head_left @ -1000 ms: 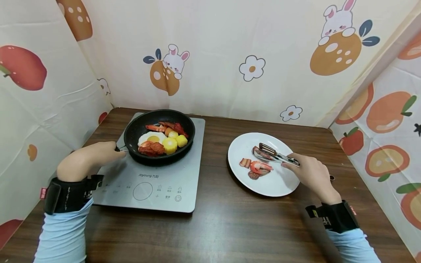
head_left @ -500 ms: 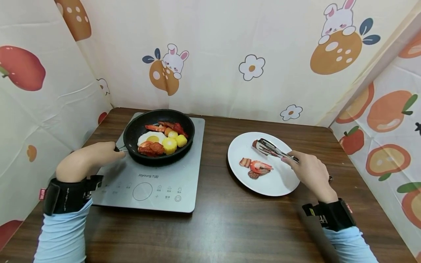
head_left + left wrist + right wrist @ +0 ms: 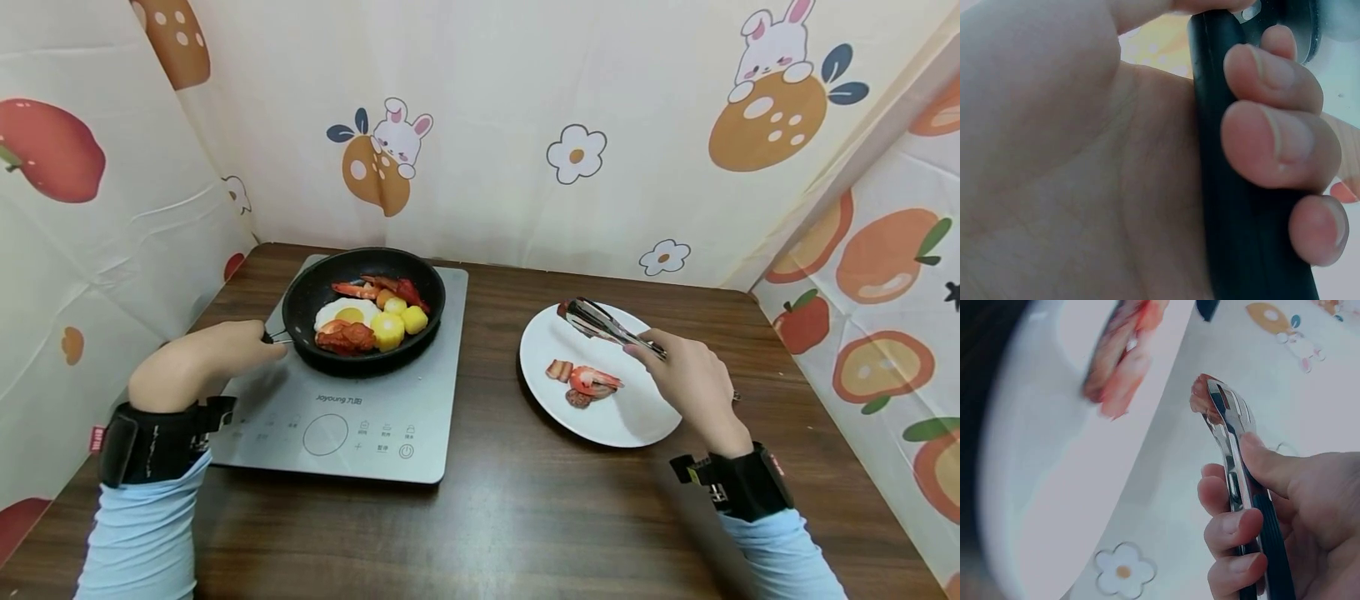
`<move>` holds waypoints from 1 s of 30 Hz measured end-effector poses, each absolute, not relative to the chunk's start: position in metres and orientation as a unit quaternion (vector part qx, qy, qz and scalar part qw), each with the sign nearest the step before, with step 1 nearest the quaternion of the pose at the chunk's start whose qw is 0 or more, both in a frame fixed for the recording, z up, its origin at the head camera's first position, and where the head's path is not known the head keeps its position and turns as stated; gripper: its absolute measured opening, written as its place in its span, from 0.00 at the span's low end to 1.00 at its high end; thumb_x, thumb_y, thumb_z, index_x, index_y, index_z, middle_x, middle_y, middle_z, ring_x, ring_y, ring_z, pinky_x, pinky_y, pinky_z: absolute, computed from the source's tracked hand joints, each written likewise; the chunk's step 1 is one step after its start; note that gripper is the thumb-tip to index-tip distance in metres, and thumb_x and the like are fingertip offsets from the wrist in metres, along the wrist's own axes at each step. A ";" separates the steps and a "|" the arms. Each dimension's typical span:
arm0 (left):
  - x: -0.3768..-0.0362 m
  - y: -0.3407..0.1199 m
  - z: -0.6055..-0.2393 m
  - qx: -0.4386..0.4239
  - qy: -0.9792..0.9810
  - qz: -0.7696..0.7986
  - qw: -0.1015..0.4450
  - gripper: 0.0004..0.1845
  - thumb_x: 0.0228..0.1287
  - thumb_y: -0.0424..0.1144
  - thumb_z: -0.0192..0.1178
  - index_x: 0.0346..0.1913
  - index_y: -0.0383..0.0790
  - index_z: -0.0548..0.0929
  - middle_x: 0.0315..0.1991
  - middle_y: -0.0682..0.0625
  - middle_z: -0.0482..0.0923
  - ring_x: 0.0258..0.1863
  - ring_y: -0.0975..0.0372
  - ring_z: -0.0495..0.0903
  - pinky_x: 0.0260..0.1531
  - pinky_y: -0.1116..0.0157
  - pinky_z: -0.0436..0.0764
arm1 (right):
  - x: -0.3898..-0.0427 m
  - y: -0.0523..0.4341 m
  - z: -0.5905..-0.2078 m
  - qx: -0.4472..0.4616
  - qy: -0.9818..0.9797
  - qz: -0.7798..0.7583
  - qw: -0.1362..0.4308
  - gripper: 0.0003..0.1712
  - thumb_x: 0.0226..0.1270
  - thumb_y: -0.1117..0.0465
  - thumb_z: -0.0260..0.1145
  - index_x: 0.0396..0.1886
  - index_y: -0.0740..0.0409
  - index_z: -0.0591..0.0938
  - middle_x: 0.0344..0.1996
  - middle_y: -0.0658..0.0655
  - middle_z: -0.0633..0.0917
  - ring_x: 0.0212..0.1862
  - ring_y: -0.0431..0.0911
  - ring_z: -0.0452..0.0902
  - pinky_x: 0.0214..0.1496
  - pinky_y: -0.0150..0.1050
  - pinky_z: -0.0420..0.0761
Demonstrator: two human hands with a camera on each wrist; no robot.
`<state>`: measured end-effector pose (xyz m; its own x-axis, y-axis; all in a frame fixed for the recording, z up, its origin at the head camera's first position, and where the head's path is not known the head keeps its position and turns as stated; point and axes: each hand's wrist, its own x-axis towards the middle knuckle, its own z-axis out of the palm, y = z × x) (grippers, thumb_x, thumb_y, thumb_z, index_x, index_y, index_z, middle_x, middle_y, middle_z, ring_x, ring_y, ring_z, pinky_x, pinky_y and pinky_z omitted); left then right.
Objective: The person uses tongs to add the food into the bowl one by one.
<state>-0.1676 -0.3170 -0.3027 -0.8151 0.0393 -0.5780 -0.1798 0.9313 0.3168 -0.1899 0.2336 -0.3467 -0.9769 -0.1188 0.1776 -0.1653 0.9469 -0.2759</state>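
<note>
My left hand (image 3: 217, 350) grips the black handle (image 3: 1213, 169) of a frying pan (image 3: 302, 321), its fingers curled round it. In the pan lie a fried egg (image 3: 337, 311), yellow chunks (image 3: 388, 332), reddish-brown meat (image 3: 345, 338) and shrimp (image 3: 356, 291). My right hand (image 3: 693, 379) holds metal tongs (image 3: 611, 325) with dark handles. A brown-red piece of meat (image 3: 1199, 397) is pinched between the tongs' tips, over the far side of a white plate (image 3: 637, 417). On the plate sit a shrimp (image 3: 591, 382), bacon (image 3: 558, 370) and a round brown slice (image 3: 577, 399).
The pan stands on a silver induction cooker (image 3: 420, 442) at the left of the dark wooden table (image 3: 510, 517). Patterned curtains (image 3: 480, 192) close off the back and both sides. The plate stands to the right of the cooker.
The tongs have picked up the piece of meat from the plate, and my right hand has moved it up and leftward toward the plate's far rim. My left hand and the pan stay put.
</note>
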 end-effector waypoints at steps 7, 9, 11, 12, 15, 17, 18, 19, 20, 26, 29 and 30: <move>-0.167 -0.317 -0.302 -0.039 0.935 0.183 0.303 0.39 0.76 0.48 0.44 0.68 0.11 0.54 0.66 0.17 0.59 0.59 0.36 0.71 0.58 0.38 0.78 | -0.193 0.199 -0.334 0.097 -0.974 0.171 0.114 0.23 0.74 0.40 0.62 0.52 0.51 0.87 0.32 0.60 0.90 0.23 0.48 0.74 0.18 0.39 0.61; -0.166 -0.316 -0.303 -0.043 0.933 0.189 0.303 0.39 0.76 0.48 0.43 0.69 0.11 0.53 0.67 0.16 0.58 0.60 0.36 0.70 0.59 0.38 0.77 | -0.196 0.187 -0.330 0.105 -0.972 0.172 0.120 0.22 0.73 0.40 0.62 0.52 0.50 0.87 0.31 0.59 0.89 0.23 0.48 0.75 0.18 0.38 0.63; -0.166 -0.316 -0.303 -0.036 0.936 0.187 0.297 0.39 0.76 0.48 0.44 0.68 0.10 0.54 0.66 0.16 0.58 0.60 0.35 0.70 0.60 0.37 0.76 | -0.198 0.175 -0.326 0.111 -0.972 0.174 0.117 0.22 0.72 0.39 0.62 0.52 0.48 0.86 0.31 0.57 0.89 0.24 0.49 0.76 0.19 0.39 0.64; -0.166 -0.316 -0.303 -0.038 0.935 0.189 0.299 0.39 0.76 0.48 0.44 0.69 0.11 0.53 0.67 0.16 0.58 0.60 0.35 0.69 0.60 0.37 0.76 | -0.199 0.169 -0.324 0.114 -0.971 0.174 0.116 0.22 0.72 0.39 0.62 0.53 0.48 0.86 0.33 0.56 0.89 0.26 0.50 0.78 0.20 0.39 0.65; -0.166 -0.316 -0.303 -0.036 0.935 0.187 0.299 0.40 0.76 0.48 0.44 0.69 0.10 0.53 0.67 0.16 0.57 0.61 0.34 0.69 0.59 0.37 0.77 | -0.202 0.151 -0.318 0.128 -0.970 0.172 0.118 0.22 0.72 0.39 0.62 0.53 0.46 0.86 0.34 0.55 0.90 0.29 0.51 0.81 0.22 0.40 0.68; -0.166 -0.316 -0.302 -0.040 0.934 0.188 0.302 0.40 0.76 0.48 0.44 0.70 0.11 0.52 0.68 0.16 0.57 0.61 0.34 0.70 0.57 0.38 0.79 | -0.204 0.138 -0.315 0.140 -0.968 0.172 0.119 0.21 0.73 0.39 0.62 0.53 0.45 0.86 0.35 0.55 0.90 0.30 0.51 0.82 0.23 0.40 0.69; -0.166 -0.316 -0.302 -0.045 0.932 0.191 0.306 0.40 0.76 0.48 0.44 0.70 0.11 0.51 0.68 0.16 0.56 0.61 0.33 0.69 0.56 0.38 0.80 | -0.205 0.132 -0.313 0.146 -0.967 0.171 0.120 0.21 0.72 0.39 0.62 0.52 0.45 0.86 0.35 0.54 0.90 0.30 0.51 0.82 0.23 0.40 0.69; -0.166 -0.316 -0.302 -0.044 0.932 0.191 0.306 0.40 0.76 0.48 0.44 0.70 0.11 0.51 0.68 0.16 0.56 0.61 0.33 0.70 0.55 0.39 0.81 | -0.206 0.125 -0.311 0.151 -0.966 0.170 0.120 0.20 0.72 0.39 0.62 0.52 0.45 0.86 0.34 0.53 0.90 0.29 0.51 0.81 0.23 0.40 0.69; -0.166 -0.316 -0.302 -0.047 0.931 0.192 0.308 0.40 0.76 0.48 0.44 0.70 0.12 0.51 0.68 0.16 0.56 0.61 0.33 0.70 0.54 0.39 0.81 | -0.207 0.118 -0.309 0.156 -0.966 0.169 0.119 0.20 0.72 0.39 0.63 0.52 0.45 0.86 0.34 0.53 0.90 0.28 0.50 0.81 0.23 0.40 0.68; -0.168 -0.317 -0.302 -0.036 0.937 0.173 0.301 0.40 0.76 0.48 0.44 0.69 0.11 0.53 0.67 0.15 0.58 0.60 0.34 0.71 0.57 0.38 0.79 | -0.209 0.078 -0.301 0.196 -0.962 0.155 0.110 0.20 0.72 0.39 0.62 0.53 0.43 0.86 0.30 0.49 0.89 0.24 0.47 0.77 0.18 0.38 0.64; -0.168 -0.317 -0.303 -0.015 0.947 0.147 0.284 0.39 0.75 0.48 0.45 0.67 0.09 0.57 0.65 0.15 0.62 0.58 0.36 0.72 0.60 0.37 0.75 | -0.211 0.058 -0.300 0.219 -0.958 0.149 0.111 0.19 0.71 0.40 0.63 0.51 0.44 0.87 0.27 0.50 0.88 0.22 0.47 0.75 0.18 0.37 0.62; -0.168 -0.318 -0.303 -0.014 0.948 0.145 0.283 0.39 0.75 0.48 0.45 0.67 0.09 0.57 0.65 0.15 0.62 0.58 0.35 0.72 0.60 0.37 0.75 | -0.212 0.051 -0.300 0.226 -0.957 0.146 0.111 0.18 0.72 0.41 0.63 0.50 0.45 0.87 0.26 0.51 0.87 0.22 0.47 0.75 0.18 0.37 0.61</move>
